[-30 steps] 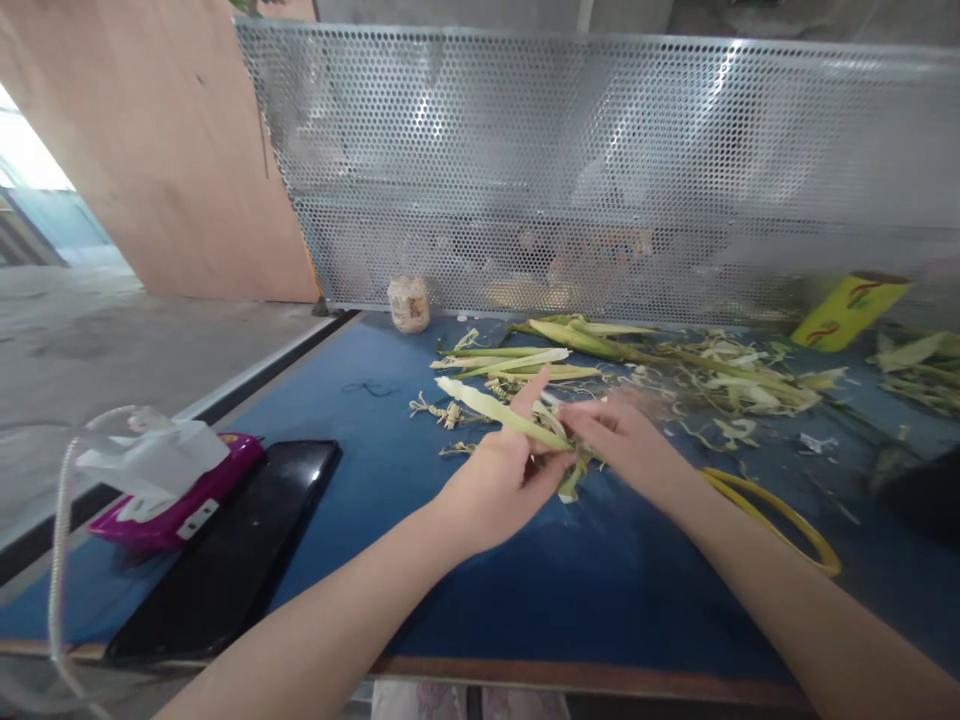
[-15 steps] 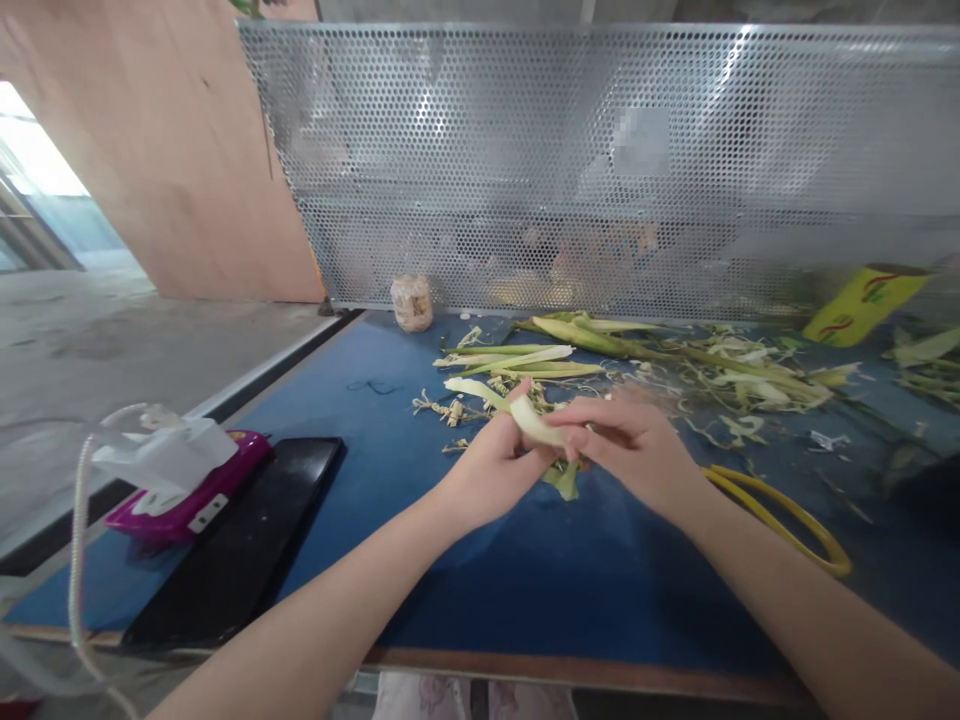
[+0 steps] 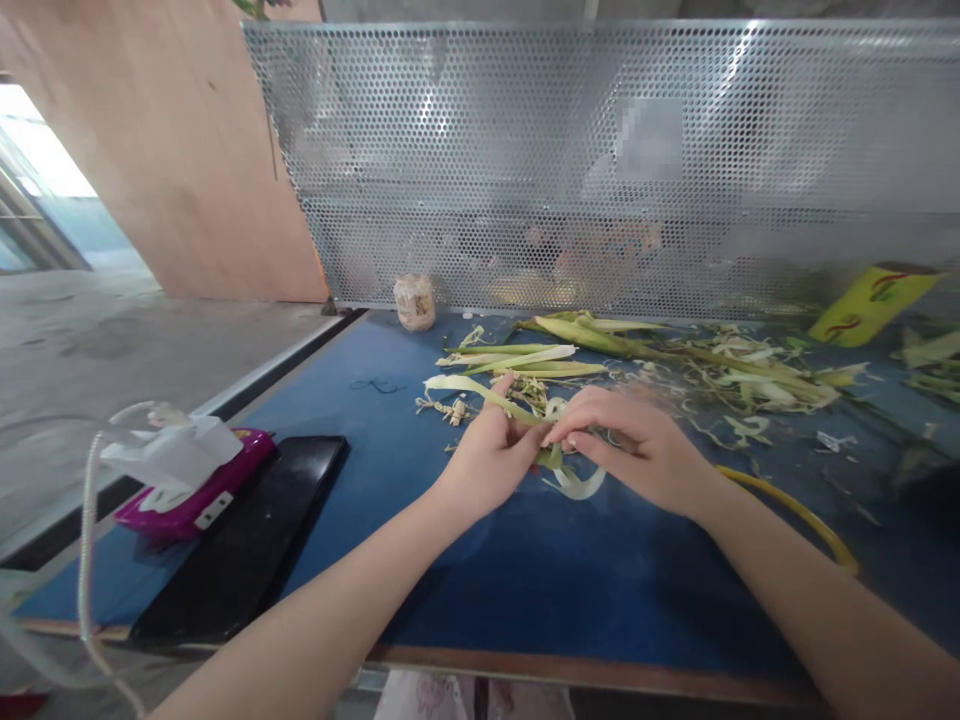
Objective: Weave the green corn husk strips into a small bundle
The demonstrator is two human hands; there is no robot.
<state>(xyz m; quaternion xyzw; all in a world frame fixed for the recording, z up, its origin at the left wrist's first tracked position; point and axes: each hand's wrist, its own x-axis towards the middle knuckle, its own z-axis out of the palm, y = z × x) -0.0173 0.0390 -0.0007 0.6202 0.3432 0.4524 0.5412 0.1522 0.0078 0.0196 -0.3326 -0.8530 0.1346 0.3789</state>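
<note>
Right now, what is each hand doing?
Left hand: closed on the pale green husk.
Right hand: closed, pinching the same husk.

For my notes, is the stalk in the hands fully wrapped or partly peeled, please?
Partly peeled: a pale husk strip curls loose beneath the stalk, gripped by left hand and right hand.

Two hands [image 3: 487,465] [image 3: 637,450], one jar [image 3: 415,301], one hoop [image 3: 796,511]

Middle of stalk [image 3: 465,386] hidden under left hand [image 3: 487,462] and right hand [image 3: 637,452], shapes behind mesh screen [image 3: 450,150] blurred
</note>
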